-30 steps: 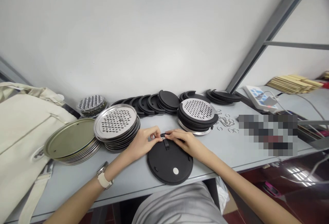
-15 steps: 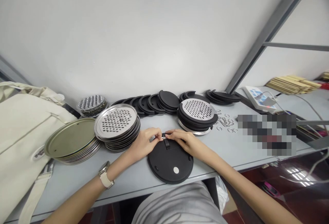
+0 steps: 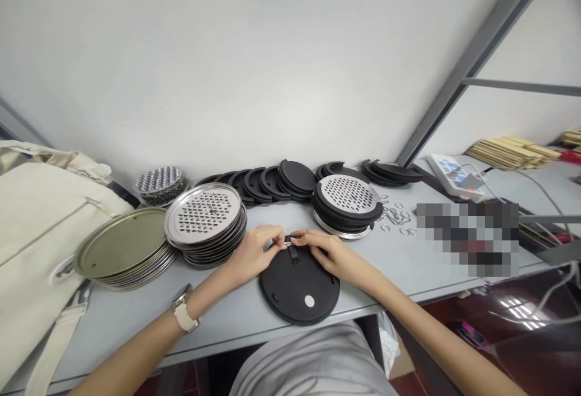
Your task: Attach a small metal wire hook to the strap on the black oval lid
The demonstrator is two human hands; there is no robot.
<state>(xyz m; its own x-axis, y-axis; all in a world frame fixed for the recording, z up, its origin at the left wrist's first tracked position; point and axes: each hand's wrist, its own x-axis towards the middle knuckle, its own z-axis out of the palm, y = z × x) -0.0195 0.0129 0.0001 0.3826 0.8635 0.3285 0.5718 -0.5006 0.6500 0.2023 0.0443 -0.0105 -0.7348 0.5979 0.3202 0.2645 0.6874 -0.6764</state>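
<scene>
A round black disc (image 3: pixel 297 290) with a white round sticker lies flat at the table's front edge. At its far rim sits a short black strap (image 3: pixel 294 255). A thin shiny metal piece (image 3: pixel 289 243), too small to make out fully, shows by the strap between my fingertips. My left hand (image 3: pixel 260 249) pinches it from the left, thumb and fingers together. From the right, my right hand (image 3: pixel 330 252) has its fingers closed at the same spot, its palm over the disc's right rim.
Left of the hands stand a stack of perforated metal discs (image 3: pixel 206 214) and a pile of olive lids (image 3: pixel 122 241). Black crescent pieces (image 3: pixel 256 184) line the wall. A grater-topped stack (image 3: pixel 348 193) and loose metal rings (image 3: pixel 399 215) lie right. A cream bag (image 3: pixel 40 226) is far left.
The view has shifted very slightly. Both hands stay at the disc's far rim with almost the same grip.
</scene>
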